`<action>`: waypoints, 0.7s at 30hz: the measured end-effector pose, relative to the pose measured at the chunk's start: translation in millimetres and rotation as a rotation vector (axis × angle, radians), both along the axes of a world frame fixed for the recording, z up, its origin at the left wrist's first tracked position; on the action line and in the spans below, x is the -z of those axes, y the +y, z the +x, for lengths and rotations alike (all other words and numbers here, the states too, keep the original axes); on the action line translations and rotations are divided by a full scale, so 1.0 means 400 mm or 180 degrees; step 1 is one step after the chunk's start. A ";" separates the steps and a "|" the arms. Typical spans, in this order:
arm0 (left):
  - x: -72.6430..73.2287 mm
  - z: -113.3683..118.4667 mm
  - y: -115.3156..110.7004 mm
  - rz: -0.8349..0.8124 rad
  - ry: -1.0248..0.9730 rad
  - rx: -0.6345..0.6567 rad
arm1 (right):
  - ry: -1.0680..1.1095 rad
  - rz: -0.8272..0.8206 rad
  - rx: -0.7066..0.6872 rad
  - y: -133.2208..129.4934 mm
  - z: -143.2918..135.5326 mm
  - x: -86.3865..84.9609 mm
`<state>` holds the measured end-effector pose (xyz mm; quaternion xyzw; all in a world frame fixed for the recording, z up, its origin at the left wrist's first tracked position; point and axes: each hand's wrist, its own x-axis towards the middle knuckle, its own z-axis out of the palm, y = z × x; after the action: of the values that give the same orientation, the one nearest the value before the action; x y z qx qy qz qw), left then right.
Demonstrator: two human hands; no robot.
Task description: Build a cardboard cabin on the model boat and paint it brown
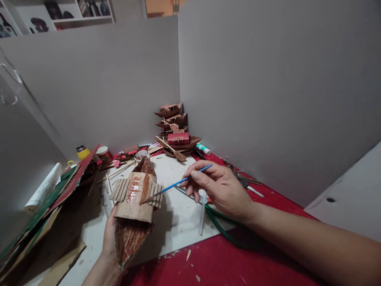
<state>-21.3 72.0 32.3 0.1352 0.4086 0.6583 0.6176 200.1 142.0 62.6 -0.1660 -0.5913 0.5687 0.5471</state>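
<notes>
Visibly, right grip (218,188) pinches paintbrush (172,186), left grip (109,240) holds boat (133,213); background lettering (178,139) is unreadable.

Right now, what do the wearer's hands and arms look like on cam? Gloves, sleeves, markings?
Both bare, no gloves. Right hand: no ring, watch or marking visible; right forearm sleeveless to the frame edge. Left hand: fingers mostly hidden, so rings can't be ruled out; bare wrist.
</notes>
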 end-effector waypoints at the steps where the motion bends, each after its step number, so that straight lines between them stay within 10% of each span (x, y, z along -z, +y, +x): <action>1: 0.003 -0.001 0.000 -0.0036 0.0002 -0.0005 | 0.0024 0.0042 0.0095 0.003 0.000 -0.001; 21: 0.008 0.003 -0.011 0.0232 -0.0402 0.0097 | 0.0236 0.0183 0.0671 0.020 0.006 -0.011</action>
<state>-20.2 67.7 29.2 0.1220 0.3425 0.6704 0.6468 202.6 150.1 67.1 -0.1904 -0.5660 0.4967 0.6299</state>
